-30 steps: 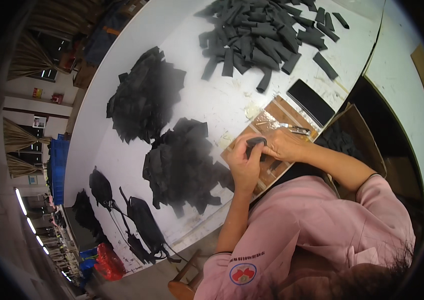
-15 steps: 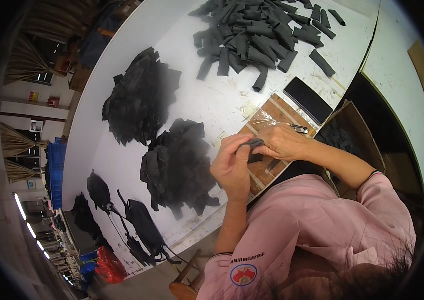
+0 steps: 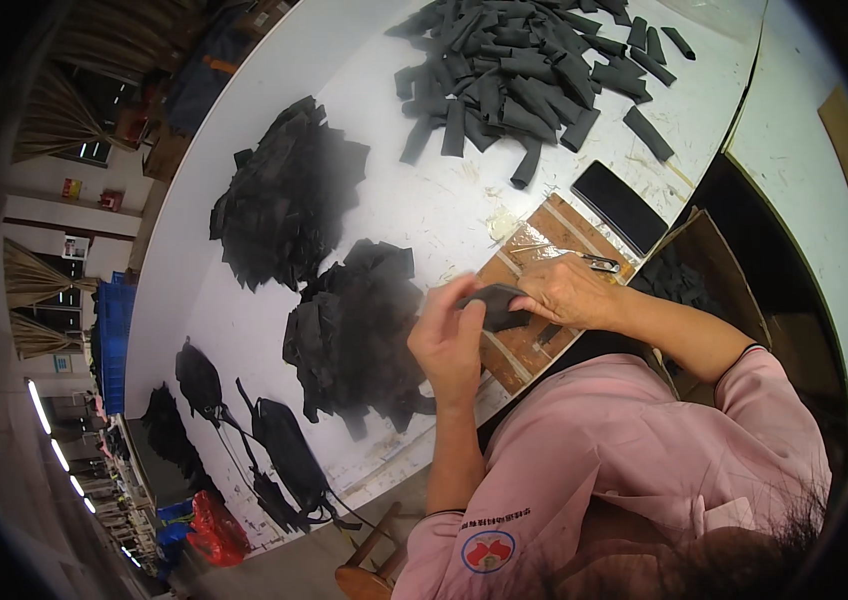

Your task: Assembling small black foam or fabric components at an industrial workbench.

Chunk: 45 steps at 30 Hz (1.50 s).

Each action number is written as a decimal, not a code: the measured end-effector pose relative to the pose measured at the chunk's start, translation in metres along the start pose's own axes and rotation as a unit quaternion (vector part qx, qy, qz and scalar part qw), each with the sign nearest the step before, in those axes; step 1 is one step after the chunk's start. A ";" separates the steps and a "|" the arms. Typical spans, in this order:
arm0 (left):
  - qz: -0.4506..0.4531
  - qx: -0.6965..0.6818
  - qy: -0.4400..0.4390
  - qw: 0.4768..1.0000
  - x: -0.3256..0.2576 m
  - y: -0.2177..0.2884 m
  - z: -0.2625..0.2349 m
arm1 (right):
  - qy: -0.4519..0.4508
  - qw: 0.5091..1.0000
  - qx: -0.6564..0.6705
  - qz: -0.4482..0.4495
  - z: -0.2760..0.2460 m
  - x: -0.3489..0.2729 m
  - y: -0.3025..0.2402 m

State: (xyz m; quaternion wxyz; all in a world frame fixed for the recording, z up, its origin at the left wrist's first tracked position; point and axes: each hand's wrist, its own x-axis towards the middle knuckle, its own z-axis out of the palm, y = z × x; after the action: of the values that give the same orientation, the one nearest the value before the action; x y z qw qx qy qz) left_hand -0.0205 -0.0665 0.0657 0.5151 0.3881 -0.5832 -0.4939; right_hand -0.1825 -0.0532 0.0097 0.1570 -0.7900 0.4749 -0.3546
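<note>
A small dark grey piece of fabric is stretched between my two hands above a brown wooden board. My left hand pinches its left end between thumb and fingers. At the other end, my right hand grips its edge, fingertips pressed together. Beside the right knuckles lies a small metal-ended tool, its kind partly hidden. A short dark strip rests on the board under my right hand.
Dark tube-like fabric pieces heap at the far side of the white table. Two piles of flat black pieces lie left. A phone sits beyond the board. At right stands a cardboard box with dark pieces.
My left hand has moved a little left, away from the right one. The fabric between them now shows wider and flatter.
</note>
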 end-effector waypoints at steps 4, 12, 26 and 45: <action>0.074 0.084 -0.007 0.994 0.006 -0.005 -0.012 | -0.004 1.000 -0.020 -0.002 -0.017 0.007 -0.015; 0.089 0.134 -0.016 0.987 0.005 -0.030 -0.019 | -0.023 1.000 0.000 -0.016 -0.008 0.010 0.000; 0.006 0.510 0.012 0.860 0.001 -0.147 -0.044 | -0.054 0.966 0.152 0.204 -0.011 -0.014 -0.029; -0.110 -0.024 0.058 0.992 -0.059 -0.045 -0.028 | 0.029 0.895 0.337 0.291 0.038 -0.007 -0.058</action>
State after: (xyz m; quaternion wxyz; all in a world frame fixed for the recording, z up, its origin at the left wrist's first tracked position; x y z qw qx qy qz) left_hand 0.0141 -0.0241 0.0088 0.4999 0.4653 -0.4940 -0.5381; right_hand -0.1205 -0.0218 0.0145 0.4959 -0.5057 0.5397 -0.4551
